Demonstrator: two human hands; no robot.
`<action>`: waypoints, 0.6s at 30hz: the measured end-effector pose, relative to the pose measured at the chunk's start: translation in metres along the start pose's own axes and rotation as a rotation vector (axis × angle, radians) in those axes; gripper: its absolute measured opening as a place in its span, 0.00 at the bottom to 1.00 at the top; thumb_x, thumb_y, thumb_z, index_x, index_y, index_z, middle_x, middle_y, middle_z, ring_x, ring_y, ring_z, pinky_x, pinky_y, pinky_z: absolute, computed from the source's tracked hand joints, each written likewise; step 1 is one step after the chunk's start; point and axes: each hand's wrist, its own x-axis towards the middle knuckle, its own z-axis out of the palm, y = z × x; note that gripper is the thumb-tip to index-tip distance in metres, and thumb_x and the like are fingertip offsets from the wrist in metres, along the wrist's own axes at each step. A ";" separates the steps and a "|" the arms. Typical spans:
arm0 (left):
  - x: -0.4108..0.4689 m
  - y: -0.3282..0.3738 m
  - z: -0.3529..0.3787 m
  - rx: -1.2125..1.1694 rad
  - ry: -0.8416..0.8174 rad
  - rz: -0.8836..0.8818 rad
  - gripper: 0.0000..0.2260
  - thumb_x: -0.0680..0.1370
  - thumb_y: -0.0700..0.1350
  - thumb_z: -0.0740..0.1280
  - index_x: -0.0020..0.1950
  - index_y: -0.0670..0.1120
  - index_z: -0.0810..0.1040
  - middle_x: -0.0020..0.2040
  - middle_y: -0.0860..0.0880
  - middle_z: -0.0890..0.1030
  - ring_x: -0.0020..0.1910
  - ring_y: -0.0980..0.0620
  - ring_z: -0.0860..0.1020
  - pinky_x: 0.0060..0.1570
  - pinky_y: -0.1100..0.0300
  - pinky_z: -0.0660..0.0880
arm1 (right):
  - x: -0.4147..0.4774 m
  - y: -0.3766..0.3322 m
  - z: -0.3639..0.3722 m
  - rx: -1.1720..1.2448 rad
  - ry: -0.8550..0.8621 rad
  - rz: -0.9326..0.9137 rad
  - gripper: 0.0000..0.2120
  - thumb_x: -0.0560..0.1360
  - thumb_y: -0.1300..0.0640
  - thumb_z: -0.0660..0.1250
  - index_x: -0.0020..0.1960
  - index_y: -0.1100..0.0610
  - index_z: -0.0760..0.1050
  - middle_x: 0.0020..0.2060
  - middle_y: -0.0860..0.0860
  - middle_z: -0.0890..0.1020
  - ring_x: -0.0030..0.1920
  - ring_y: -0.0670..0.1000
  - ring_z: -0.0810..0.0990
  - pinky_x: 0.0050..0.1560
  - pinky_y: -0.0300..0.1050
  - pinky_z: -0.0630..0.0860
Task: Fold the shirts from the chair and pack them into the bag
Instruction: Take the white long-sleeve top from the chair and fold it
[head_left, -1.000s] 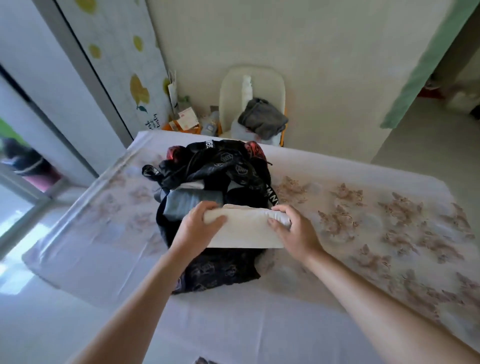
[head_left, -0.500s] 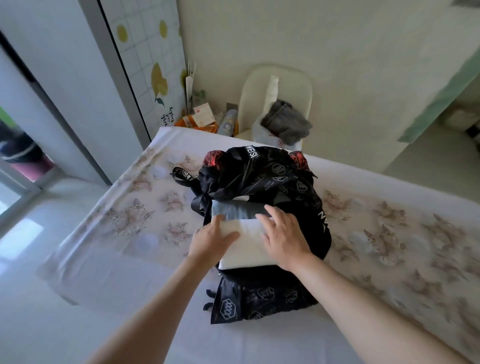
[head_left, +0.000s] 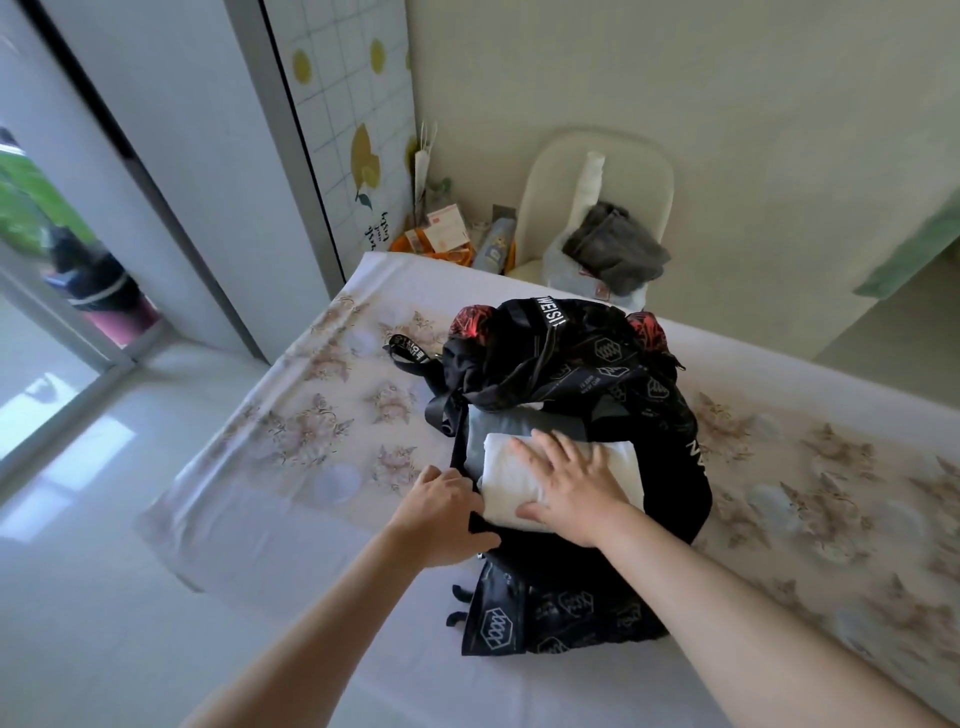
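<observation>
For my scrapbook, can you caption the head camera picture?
Right hand presses folded white shirt into black bag; left hand holds its edge.

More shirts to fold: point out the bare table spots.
Free: the table right of the bag, out to its edge; the stretch left of the bag, beyond the left hand. Crowded: the middle, where the right hand presses on the white shirt in the bag.

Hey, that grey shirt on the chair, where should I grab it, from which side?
Probably pinch the bunched upper folds of the grey shirt from above on the near side: it lies crumpled atop the pile on the chair, nothing covering it.
</observation>
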 end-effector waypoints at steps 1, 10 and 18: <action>0.000 0.002 -0.004 0.000 -0.019 -0.003 0.16 0.72 0.66 0.63 0.47 0.55 0.79 0.42 0.56 0.73 0.53 0.56 0.70 0.64 0.57 0.61 | 0.001 -0.001 -0.001 -0.002 -0.004 0.003 0.42 0.77 0.29 0.52 0.76 0.41 0.25 0.80 0.51 0.39 0.80 0.56 0.41 0.73 0.70 0.47; -0.007 0.029 -0.010 -0.151 0.069 0.181 0.07 0.76 0.51 0.67 0.51 0.53 0.82 0.48 0.56 0.81 0.54 0.56 0.71 0.60 0.60 0.56 | 0.008 -0.005 -0.009 0.145 0.046 -0.041 0.35 0.79 0.37 0.57 0.80 0.40 0.44 0.78 0.46 0.56 0.76 0.54 0.55 0.71 0.65 0.56; 0.008 0.036 -0.012 -0.320 0.047 0.137 0.09 0.76 0.44 0.63 0.51 0.53 0.81 0.50 0.58 0.76 0.53 0.56 0.69 0.63 0.57 0.66 | -0.013 0.018 -0.008 0.695 0.197 -0.030 0.25 0.82 0.61 0.57 0.77 0.50 0.63 0.77 0.47 0.63 0.77 0.47 0.58 0.77 0.47 0.55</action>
